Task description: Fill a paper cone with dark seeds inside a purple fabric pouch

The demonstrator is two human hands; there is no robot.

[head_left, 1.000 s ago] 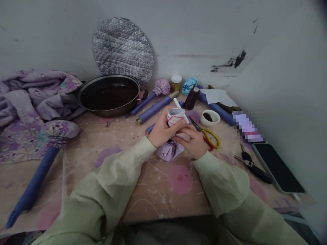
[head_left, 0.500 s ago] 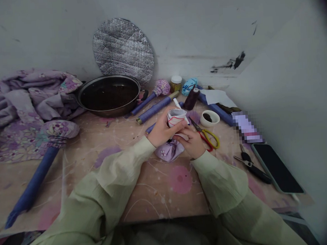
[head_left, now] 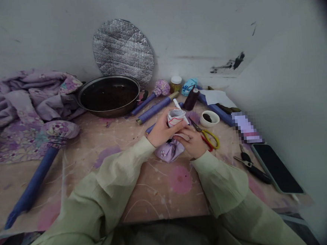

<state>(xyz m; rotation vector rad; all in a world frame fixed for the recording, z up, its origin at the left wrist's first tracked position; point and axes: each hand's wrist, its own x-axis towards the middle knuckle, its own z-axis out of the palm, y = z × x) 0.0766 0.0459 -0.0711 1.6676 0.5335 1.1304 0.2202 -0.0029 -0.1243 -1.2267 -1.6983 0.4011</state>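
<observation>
**Inspector:** Head view. Where is the white, open-topped cylinder with red lines (head_left: 176, 121)?

**Assistant:** Upright above the table's pink-brown flowered covering (head_left: 145, 183), within the left hand (head_left: 160, 130), whose fingers curl around it with the thumb across its front.

**Inspector:** The right hand (head_left: 193, 142)?

**Assistant:** Its fingers are bent close under the cylinder, thumb inward; I cannot tell what they grip, if anything. Just below the hands sits a bunched lilac floral cloth bundle (head_left: 168, 152).

**Inspector:** Differences from half a second earlier?

**Assistant:** Slight. The cylinder's rim is turned a little and its red lines show differently. Both hands keep practically the same position. The red-and-yellow-handled metal scissors (head_left: 211, 139), beside the right hand, and the small white round bowl (head_left: 213, 122) beyond are unmoved.
</observation>
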